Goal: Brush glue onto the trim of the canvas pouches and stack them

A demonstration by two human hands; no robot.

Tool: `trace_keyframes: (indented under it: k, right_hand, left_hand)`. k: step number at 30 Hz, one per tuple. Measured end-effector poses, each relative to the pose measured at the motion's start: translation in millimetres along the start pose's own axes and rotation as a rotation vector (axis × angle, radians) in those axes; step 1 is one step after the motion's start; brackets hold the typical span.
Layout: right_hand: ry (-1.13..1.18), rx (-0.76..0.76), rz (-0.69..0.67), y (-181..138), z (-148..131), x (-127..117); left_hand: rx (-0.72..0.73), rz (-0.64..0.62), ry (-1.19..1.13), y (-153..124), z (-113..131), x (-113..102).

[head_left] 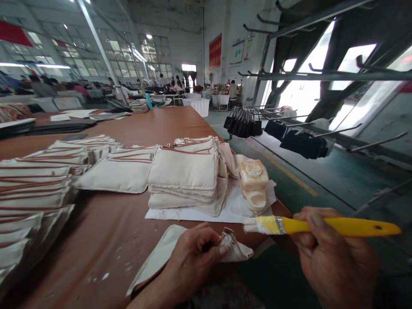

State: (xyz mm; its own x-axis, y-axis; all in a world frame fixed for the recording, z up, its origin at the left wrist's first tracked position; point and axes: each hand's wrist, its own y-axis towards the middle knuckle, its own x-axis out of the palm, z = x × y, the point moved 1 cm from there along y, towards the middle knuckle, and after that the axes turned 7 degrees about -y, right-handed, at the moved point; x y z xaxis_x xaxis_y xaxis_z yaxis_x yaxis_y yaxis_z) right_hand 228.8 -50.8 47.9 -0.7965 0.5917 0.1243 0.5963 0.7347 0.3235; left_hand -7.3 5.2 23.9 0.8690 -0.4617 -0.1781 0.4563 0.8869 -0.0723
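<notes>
At six o'clock the left hand (198,253) pinches a flat cream fabric pouch (164,249); at four the right hand (334,253) grips a yellow-handled flat brush (298,226). This pouch seems unfinished; whether the stacked cream pouches (183,169) beyond, at twelve, are done cannot be told.

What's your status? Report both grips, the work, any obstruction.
Left grip pinching cream fabric piece. Right grip holding yellow brush, bristles near piece. Cream stack and crusted container beyond, not between brush and piece.
</notes>
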Motion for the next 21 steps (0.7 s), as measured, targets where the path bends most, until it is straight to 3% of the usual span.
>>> trace_keyframes:
  k: [12,16,21]
  right_hand:
    - [-0.018,-0.021,-0.045,-7,11,4]
    - [-0.183,-0.232,-0.123,-16,12,15]
    - [-0.351,-0.552,-0.398,-22,8,25]
  left_hand:
    - [-0.142,-0.082,-0.219,1,-10,-3]
    - [-0.179,-0.068,-0.226,2,-10,-2]
    - [-0.188,-0.076,-0.242,3,-11,-2]
